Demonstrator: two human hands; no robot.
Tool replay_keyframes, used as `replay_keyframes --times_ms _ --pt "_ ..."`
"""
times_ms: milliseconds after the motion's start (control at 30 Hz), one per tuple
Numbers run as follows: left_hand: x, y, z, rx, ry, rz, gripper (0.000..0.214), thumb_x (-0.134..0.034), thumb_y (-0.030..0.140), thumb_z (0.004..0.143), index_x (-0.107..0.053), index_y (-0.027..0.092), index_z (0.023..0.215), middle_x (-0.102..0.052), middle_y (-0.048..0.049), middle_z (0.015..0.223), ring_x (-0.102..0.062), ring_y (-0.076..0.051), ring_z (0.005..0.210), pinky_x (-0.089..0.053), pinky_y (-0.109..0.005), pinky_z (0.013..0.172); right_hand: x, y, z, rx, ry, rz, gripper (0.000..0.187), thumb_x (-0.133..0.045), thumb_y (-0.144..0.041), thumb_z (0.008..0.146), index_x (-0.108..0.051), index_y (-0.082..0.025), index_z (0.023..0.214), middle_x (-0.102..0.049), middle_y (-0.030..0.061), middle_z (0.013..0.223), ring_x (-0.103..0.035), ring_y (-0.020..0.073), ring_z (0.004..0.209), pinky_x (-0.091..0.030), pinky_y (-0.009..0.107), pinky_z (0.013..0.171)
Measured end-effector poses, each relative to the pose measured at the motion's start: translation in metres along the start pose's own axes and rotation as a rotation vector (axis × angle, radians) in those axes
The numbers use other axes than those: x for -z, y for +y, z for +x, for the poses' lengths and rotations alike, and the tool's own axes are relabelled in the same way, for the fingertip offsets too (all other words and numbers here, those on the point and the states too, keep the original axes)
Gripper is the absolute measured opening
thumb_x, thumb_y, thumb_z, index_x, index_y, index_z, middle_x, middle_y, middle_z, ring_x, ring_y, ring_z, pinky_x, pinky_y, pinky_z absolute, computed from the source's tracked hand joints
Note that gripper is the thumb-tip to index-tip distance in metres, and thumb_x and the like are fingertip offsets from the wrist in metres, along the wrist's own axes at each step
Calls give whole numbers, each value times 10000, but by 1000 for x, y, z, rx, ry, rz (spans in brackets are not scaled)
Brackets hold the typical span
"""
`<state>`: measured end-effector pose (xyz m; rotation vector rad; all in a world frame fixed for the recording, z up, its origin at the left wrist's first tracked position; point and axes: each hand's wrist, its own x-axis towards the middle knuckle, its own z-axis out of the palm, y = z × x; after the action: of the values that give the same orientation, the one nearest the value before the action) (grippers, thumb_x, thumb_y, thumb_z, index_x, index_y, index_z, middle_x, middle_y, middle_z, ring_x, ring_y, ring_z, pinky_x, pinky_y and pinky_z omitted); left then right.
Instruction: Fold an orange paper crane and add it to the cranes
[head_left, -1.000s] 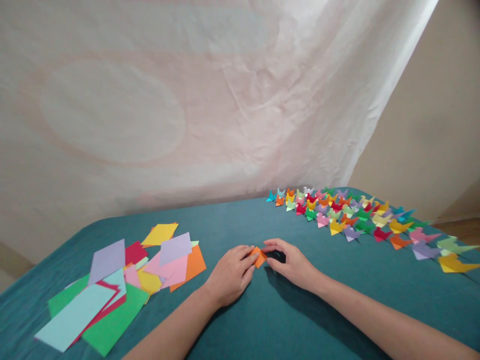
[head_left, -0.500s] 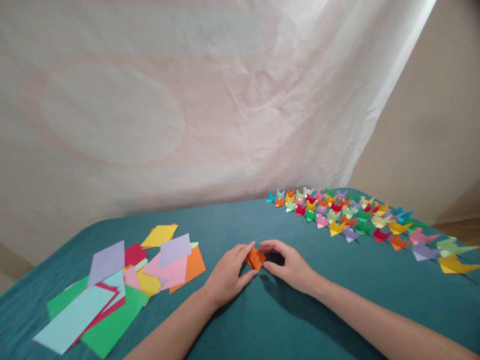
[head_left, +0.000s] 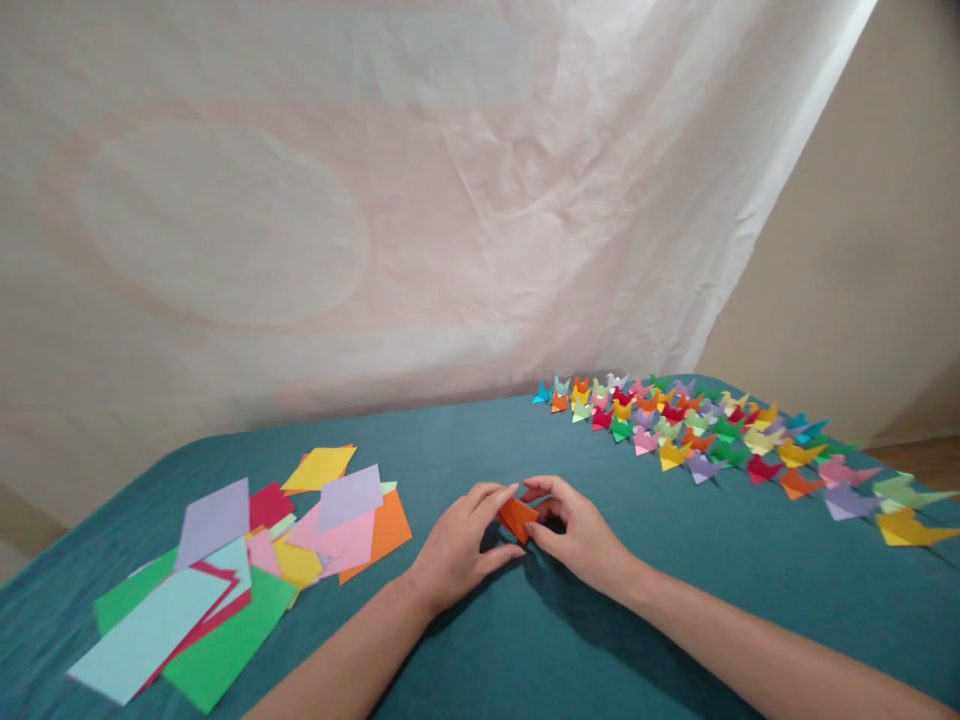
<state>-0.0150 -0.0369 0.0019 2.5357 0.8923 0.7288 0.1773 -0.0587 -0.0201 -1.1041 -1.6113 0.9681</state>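
Note:
A small piece of folded orange paper [head_left: 517, 519] is held between my two hands just above the table, near the middle of the view. My left hand [head_left: 466, 545] grips its left side, fingers along the upper edge, with the thumb stretched out below. On the other side, my right hand [head_left: 576, 530] pinches the paper's right corner between thumb and curled fingers. The paper lies tilted, one flat folded face turned towards me. Its back and the fingertips behind it are hidden.
Loose coloured paper sheets [head_left: 225, 630] overlap on the left of the teal-covered table [head_left: 480, 650]. Rows of folded paper birds [head_left: 697, 440] in many colours stand at the right and back right. A pale hanging cloth [head_left: 420, 200] rises behind the table.
The orange paper has turned and shifted slightly right, now showing a flatter, smoother face. My left thumb has moved away from its lower edge; my right fingers have curled in more.

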Motion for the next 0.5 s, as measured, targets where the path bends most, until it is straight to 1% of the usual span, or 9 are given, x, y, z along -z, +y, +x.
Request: replay_keyframes --times_ms 67,133,200,267,333,433,500 --pt "0 0 -1 6 16 13 507 -576 281 845 -390 255 1316 -519 -69 1190 -509 -196 1065 -426 -346 921 0 -2 -1 20 9 -10 391 -532 -120 719 -453 -193 1095 -608 40 970 -611 126 716 -506 264 646" --pt "-1 0 -1 20 46 19 401 -509 244 882 -442 246 1277 -571 -59 1092 -539 -186 984 -441 -342 875 0 -2 -2 45 15 -22 387 -522 -111 727 -453 -192 1099 -606 43 964 -606 129 729 -506 276 674" --pt "-2 -1 -1 37 80 -13 360 -493 212 881 -483 238 1240 -605 -45 990 -560 -173 903 -456 -325 829 1 -3 -2 74 23 -33 394 -525 -111 735 -451 -197 1113 -609 46 963 -602 138 762 -503 295 718" --pt "-2 -1 -1 59 114 -96 349 -511 202 863 -512 231 1211 -622 -35 943 -573 -162 858 -467 -308 803 1 -3 -3 104 30 -63 377 -547 -126 738 -469 -202 1099 -610 45 967 -593 148 799 -494 307 752" --pt "-3 -1 0 98 148 -188 339 -543 218 842 -540 226 1181 -636 -29 944 -583 -155 840 -474 -302 797 2 -5 -3 129 38 -123 296 -572 -152 740 -515 -203 1026 -613 36 938 -582 155 808 -483 302 748" --pt "-3 -2 1 165 183 -261 333 -580 244 815 -570 217 1146 -649 -19 920 -590 -148 804 -486 -298 778 3 -9 -3 145 10 -196 82 -575 -192 761 -567 -194 843 -617 13 829 -569 153 752 -463 273 682" --pt "-3 -2 1 176 189 -274 325 -586 239 808 -580 214 1132 -649 -13 890 -593 -145 790 -491 -292 764 4 -10 -3 138 -15 -209 26 -557 -200 782 -576 -192 796 -615 1 768 -564 146 702 -451 257 640"
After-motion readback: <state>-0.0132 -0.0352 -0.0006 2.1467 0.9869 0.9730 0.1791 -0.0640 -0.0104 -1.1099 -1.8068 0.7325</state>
